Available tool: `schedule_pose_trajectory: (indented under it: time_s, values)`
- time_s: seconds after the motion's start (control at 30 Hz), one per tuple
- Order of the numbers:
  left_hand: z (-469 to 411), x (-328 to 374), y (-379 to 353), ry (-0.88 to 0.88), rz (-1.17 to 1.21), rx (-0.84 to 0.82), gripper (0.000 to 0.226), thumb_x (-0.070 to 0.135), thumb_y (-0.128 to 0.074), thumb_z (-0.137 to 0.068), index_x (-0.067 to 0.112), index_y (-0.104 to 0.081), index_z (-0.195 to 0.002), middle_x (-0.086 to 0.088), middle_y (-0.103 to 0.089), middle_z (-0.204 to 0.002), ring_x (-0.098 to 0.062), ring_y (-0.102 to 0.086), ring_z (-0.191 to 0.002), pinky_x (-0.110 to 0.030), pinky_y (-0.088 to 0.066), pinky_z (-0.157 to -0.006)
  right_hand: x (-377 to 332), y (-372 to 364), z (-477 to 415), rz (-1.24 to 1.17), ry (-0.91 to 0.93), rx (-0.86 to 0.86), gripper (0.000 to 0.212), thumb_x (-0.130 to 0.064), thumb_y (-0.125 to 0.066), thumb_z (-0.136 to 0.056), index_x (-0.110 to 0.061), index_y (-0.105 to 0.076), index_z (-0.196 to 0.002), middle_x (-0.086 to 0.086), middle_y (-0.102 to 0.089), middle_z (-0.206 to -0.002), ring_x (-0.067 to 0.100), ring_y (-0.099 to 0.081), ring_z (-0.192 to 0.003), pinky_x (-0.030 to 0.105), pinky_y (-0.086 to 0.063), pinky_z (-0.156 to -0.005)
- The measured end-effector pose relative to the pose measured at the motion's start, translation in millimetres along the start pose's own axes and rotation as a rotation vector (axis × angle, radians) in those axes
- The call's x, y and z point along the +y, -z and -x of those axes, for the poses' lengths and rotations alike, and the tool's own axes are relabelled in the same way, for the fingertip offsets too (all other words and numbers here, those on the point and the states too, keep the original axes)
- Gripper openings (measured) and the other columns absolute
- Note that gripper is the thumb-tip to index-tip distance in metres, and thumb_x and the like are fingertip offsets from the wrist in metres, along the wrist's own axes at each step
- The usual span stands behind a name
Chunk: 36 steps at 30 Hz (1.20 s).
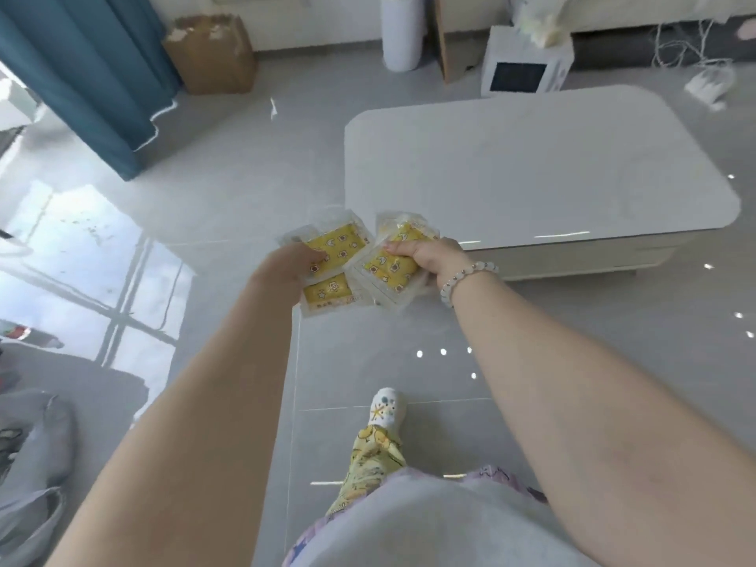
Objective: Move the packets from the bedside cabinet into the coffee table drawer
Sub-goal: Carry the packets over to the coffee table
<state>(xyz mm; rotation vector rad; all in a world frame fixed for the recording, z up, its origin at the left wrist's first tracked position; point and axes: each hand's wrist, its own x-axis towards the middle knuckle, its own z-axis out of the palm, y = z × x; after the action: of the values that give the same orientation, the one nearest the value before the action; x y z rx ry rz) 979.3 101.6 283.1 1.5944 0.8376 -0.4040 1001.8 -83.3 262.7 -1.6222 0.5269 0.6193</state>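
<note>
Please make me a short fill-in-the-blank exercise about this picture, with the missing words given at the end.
1. The left hand and the right hand each hold packets printed in the colour ____.
2. The bracelet sits on the ____ wrist.
3. The top of the coffee table is ____ in colour.

Missing words: yellow; right; white.
</note>
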Motion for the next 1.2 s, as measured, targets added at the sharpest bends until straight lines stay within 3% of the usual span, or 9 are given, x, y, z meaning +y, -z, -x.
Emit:
schedule_pose_trajectory:
  time_s: [0.03, 0.1, 0.23, 0.37, 0.5, 0.63, 0.87, 1.03, 1.2]
  values:
    - [-5, 8, -13, -0.023, -0.028, -0.019, 0.005, 0.006, -0.052, -0.094, 0.011, -0.055, -0.095, -0.007, -0.052, -0.083, -0.031, -0.061, -0.091, -0.048, -0.051, -0.087, -1, 9, -6, -0.022, -0.009, 0.019, 0.049, -0.040, -0.090, -0.049, -0.017, -0.061, -0.080, 0.003, -0.070, -0.097, 0.022, -0.067, -0.090, 0.037, -0.055, -0.084]
    - [-15, 25, -36, -0.045, -0.078, -0.079, 0.023, 0.005, -0.049, -0.095, 0.002, -0.054, -0.118, -0.005, -0.048, -0.076, -0.024, -0.053, -0.070, -0.038, -0.051, -0.072, -4, 27, -21, -0.079, -0.030, 0.061, 0.072, -0.046, -0.090, -0.026, -0.016, -0.063, -0.086, 0.003, -0.071, -0.100, 0.025, -0.068, -0.093, 0.042, -0.056, -0.084]
    - [-33, 58, -71, -0.012, -0.071, -0.171, 0.018, 0.002, -0.051, -0.094, 0.015, -0.050, -0.081, -0.010, -0.060, -0.094, -0.033, -0.060, -0.096, -0.055, -0.045, -0.097, -13, 58, -52, -0.135, -0.054, 0.129, 0.099, -0.050, -0.086, -0.013, -0.014, -0.066, -0.103, 0.003, -0.071, -0.102, 0.024, -0.069, -0.093, 0.042, -0.056, -0.085]
    - [-69, 87, -100, -0.015, -0.149, -0.214, 0.021, 0.006, -0.056, -0.091, 0.011, -0.056, -0.112, -0.015, -0.060, -0.124, -0.035, -0.061, -0.111, -0.055, -0.046, -0.097, -30, 81, -71, -0.166, -0.064, 0.179, 0.072, -0.045, -0.091, -0.040, -0.013, -0.064, -0.099, 0.004, -0.071, -0.104, 0.023, -0.068, -0.094, 0.041, -0.056, -0.086]
    - [-106, 116, -124, -0.008, -0.236, -0.221, 0.013, 0.010, -0.058, -0.090, 0.012, -0.056, -0.102, -0.015, -0.061, -0.123, -0.034, -0.062, -0.109, -0.052, -0.046, -0.098, -51, 95, -94, -0.192, -0.050, 0.200, 0.044, -0.039, -0.085, -0.062, -0.014, -0.061, -0.089, 0.000, -0.068, -0.099, 0.017, -0.066, -0.091, 0.031, -0.055, -0.075]
    - [-124, 145, -154, -0.010, -0.241, -0.258, 0.007, 0.011, -0.056, -0.093, 0.011, -0.054, -0.099, -0.015, -0.060, -0.124, -0.034, -0.060, -0.112, -0.051, -0.044, -0.101, -66, 114, -115, -0.251, -0.041, 0.228, 0.046, -0.035, -0.083, -0.068, -0.013, -0.058, -0.100, -0.003, -0.065, -0.084, 0.010, -0.061, -0.072, 0.022, -0.047, -0.057]
    - [-135, 168, -230, 0.029, -0.247, -0.354, 0.014, 0.005, -0.054, -0.093, 0.014, -0.053, -0.082, -0.007, -0.062, -0.090, -0.031, -0.062, -0.100, -0.052, -0.046, -0.098, -63, 170, -140, -0.421, -0.102, 0.318, 0.050, -0.032, -0.087, -0.062, -0.009, -0.060, -0.097, 0.006, -0.070, -0.101, 0.022, -0.068, -0.091, 0.036, -0.056, -0.086]
    - [-134, 173, -289, 0.030, -0.290, -0.381, 0.021, 0.003, -0.052, -0.094, 0.016, -0.049, -0.078, -0.006, -0.060, -0.084, -0.026, -0.062, -0.077, -0.050, -0.047, -0.096, -53, 219, -155, -0.513, -0.139, 0.321, 0.070, -0.033, -0.092, -0.048, -0.007, -0.063, -0.106, 0.007, -0.072, -0.100, 0.024, -0.070, -0.091, 0.040, -0.055, -0.087]
    - [-136, 182, -361, 0.047, -0.299, -0.377, 0.019, 0.003, -0.050, -0.095, 0.014, -0.049, -0.080, -0.006, -0.060, -0.082, -0.024, -0.060, -0.070, -0.049, -0.050, -0.089, -51, 286, -182, -0.468, -0.159, 0.315, 0.060, -0.035, -0.089, -0.057, -0.009, -0.060, -0.103, 0.005, -0.070, -0.100, 0.024, -0.069, -0.091, 0.039, -0.055, -0.087]
